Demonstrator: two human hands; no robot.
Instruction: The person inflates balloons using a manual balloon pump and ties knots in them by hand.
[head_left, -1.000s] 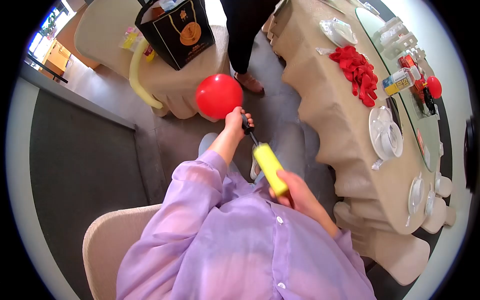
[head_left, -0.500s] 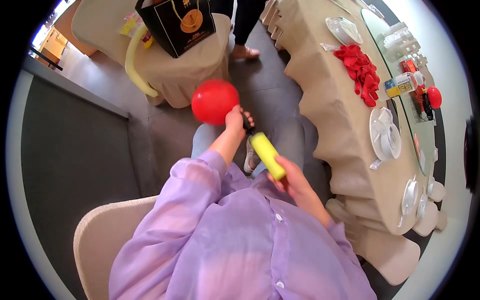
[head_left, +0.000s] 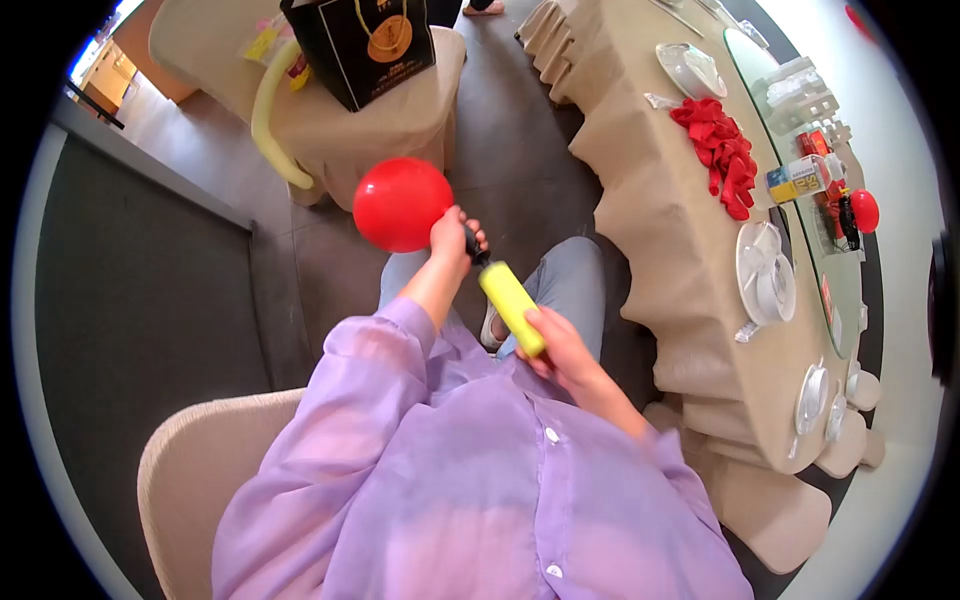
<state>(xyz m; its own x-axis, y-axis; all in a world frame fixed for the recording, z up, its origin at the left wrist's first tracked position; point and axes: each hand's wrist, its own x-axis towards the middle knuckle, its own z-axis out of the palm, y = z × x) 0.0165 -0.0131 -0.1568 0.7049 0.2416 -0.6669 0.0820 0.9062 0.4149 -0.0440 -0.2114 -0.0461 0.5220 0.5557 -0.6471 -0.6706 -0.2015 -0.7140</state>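
Note:
My left hand is closed around the neck of a round, inflated red balloon and the black end of a balloon pump. The balloon's neck is hidden by my fingers. My right hand wraps the lower end of the pump's yellow barrel. The balloon pump slants over my lap, between my knees, with the balloon at its upper left end.
A covered chair ahead bears a black gift bag and a long pale yellow balloon. On the draped table at right lie flat red balloons, wrapped tableware and a small box. Another person's foot shows far ahead.
Both hands, the pump and the balloon have shifted slightly left in view. The balloon looks a little larger. The other person has moved farther away, almost out of view.

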